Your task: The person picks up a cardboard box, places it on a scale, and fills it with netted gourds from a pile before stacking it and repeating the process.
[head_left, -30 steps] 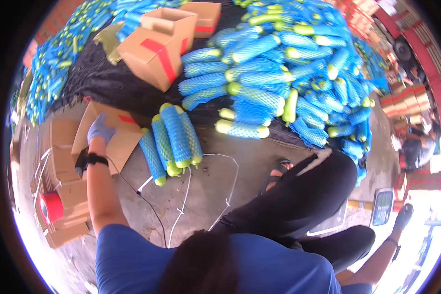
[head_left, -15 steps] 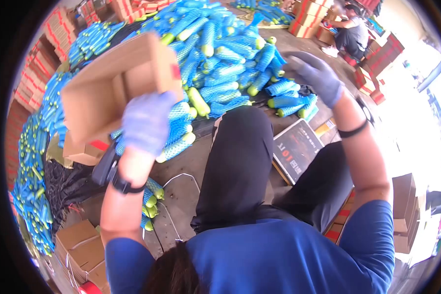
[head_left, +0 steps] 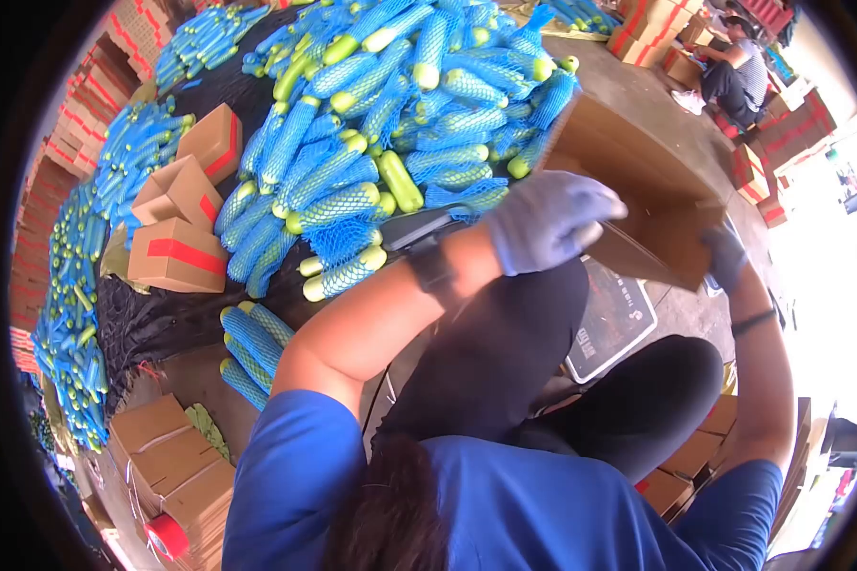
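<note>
An open cardboard box (head_left: 652, 167) is tilted in front of my right knee, its hollow inside facing me. My right hand (head_left: 726, 257), in a grey-blue glove, grips its right end. At the near left corner is my gloved left hand (head_left: 552, 224), fingers over the rim and thumb below them, closed on the box. Partly under the box lies a dark flat panel with a pale frame and printed characters, like a platform scale (head_left: 614, 319). Just beyond my left hand, long green gourds in blue net sleeves (head_left: 462, 119) are heaped; one gourd (head_left: 399, 182) is bare.
Small cardboard boxes (head_left: 178, 255) stand left of the heap on dark cloth. More netted gourds (head_left: 248, 347) lie by my left elbow. Lower left are a tied carton stack (head_left: 176, 457) and red tape (head_left: 167, 536). Another person (head_left: 733, 76) sits among cartons at upper right.
The cardboard box has moved from my left side across to the right, above the dark panel. My right hand has come down onto its right end. The view has shifted too.
</note>
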`<action>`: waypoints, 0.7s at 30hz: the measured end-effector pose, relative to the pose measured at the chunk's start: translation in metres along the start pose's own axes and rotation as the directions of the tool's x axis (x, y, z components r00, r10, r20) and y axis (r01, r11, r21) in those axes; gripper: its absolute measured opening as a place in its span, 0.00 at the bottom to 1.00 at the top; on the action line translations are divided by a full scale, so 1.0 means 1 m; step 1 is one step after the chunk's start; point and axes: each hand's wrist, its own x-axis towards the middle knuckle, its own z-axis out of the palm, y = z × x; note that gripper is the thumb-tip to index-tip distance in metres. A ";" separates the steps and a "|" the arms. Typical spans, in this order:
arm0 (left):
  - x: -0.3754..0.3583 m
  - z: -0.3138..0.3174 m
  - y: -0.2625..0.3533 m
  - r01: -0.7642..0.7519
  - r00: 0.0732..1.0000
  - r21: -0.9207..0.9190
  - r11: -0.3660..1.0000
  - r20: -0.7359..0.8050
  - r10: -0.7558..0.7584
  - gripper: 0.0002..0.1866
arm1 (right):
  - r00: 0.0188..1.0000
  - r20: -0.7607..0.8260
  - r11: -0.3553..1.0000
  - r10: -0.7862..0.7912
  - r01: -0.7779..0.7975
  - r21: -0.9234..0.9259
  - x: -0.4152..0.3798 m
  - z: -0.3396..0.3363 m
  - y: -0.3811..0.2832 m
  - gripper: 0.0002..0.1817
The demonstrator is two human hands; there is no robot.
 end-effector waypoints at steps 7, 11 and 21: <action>-0.244 -0.051 -0.147 0.803 0.436 0.562 0.199 -0.327 -0.838 0.38 | 0.894 -0.086 0.847 0.440 -0.381 0.371 -0.084 -0.080 0.144 0.21; -0.324 -0.093 -0.213 0.556 0.237 0.823 -0.118 -0.293 -0.926 0.52 | 0.808 -0.043 0.761 0.588 -0.534 0.369 -0.108 -0.069 0.153 0.22; -0.283 -0.106 -0.241 0.274 -0.075 0.921 -0.276 -0.266 -0.961 0.44 | 0.634 -0.247 0.428 0.733 -0.712 -0.556 -0.126 -0.166 0.270 0.31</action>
